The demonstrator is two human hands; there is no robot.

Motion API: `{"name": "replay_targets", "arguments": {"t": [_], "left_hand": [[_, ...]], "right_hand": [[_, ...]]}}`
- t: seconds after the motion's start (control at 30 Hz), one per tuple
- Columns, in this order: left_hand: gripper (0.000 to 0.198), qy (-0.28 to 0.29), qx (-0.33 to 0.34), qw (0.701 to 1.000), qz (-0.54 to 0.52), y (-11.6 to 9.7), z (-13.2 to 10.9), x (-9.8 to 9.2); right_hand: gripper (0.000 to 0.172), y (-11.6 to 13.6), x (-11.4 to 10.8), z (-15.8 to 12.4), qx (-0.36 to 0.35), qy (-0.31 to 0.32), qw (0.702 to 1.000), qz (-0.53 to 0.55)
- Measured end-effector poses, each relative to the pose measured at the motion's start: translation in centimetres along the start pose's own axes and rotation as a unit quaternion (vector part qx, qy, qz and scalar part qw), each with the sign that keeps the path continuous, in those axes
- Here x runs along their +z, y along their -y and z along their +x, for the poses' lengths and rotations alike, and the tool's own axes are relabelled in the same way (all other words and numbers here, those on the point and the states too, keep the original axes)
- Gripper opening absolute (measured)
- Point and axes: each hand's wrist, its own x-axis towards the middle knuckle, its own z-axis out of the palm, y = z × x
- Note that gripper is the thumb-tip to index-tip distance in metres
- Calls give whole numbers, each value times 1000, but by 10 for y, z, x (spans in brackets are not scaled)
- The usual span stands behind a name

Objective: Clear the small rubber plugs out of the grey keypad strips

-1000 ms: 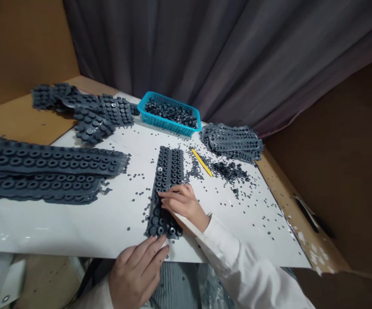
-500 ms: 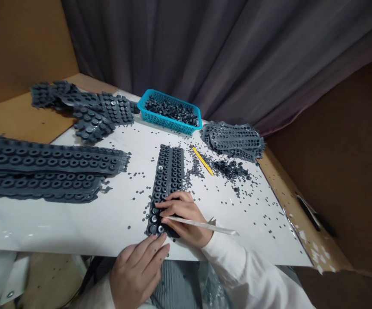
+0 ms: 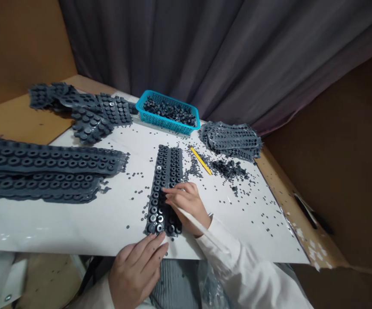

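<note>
Head view. Right hand [image 3: 186, 206] over the middle of the rubber keypad strip [image 3: 165, 189]: fingers loosely curled and bearing on the rows of pads, no clear pinch. Slender pale tool [image 3: 189, 219] lying along the thumb side of that hand, grip on it impossible to confirm. Left hand [image 3: 136, 270] open, fingers extended and close together, just below the board's near edge, fingertips just beside the strip's near end.

Strip lying lengthwise near the front of a glossy white board [image 3: 76, 227], its ring-shaped pads in dense rows. Loose dark discs [image 3: 134, 189] scattered across the board, thickest around the strip and to its right. Yellow stick [image 3: 200, 161] and a heap of dark rubber bits [image 3: 229, 169] just right of the strip. Blue plastic basket [image 3: 147, 113] of dark rubber pieces at the far side of the board. Stacked rubber sheets [image 3: 44, 163] to the left, more [image 3: 92, 113] beyond them, another stack [image 3: 233, 141] to the far right. Wooden counter [image 3: 21, 120] under the board; grey curtain [image 3: 173, 43] behind.

Possible faults: strip sliding on the glossy surface under uneven hand pressure; tool tip catching and tearing a thin web between pads; white sleeve [image 3: 224, 253] sweeping discs over the board's edge; loose discs mixing with the basket's contents.
</note>
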Motion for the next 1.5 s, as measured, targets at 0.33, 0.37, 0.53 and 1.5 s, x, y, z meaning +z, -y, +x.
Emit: {"name": "replay_targets", "arguments": {"t": [0.33, 0.37, 0.53, 1.5], "left_hand": [[27, 1, -8, 1000, -8, 1, -5, 2], [26, -1, -10, 1000, -9, 1, -4, 2], [26, 0, -14, 1000, -10, 0, -4, 1], [26, 9, -16, 1000, -4, -1, -4, -1]], "right_hand": [[14, 20, -8, -11, 44, 71, 970, 228], [15, 21, -7, -14, 42, 76, 971, 222], [13, 19, -1, -19, 7, 77, 985, 156], [10, 9, 3, -13, -111, 71, 991, -36]]}}
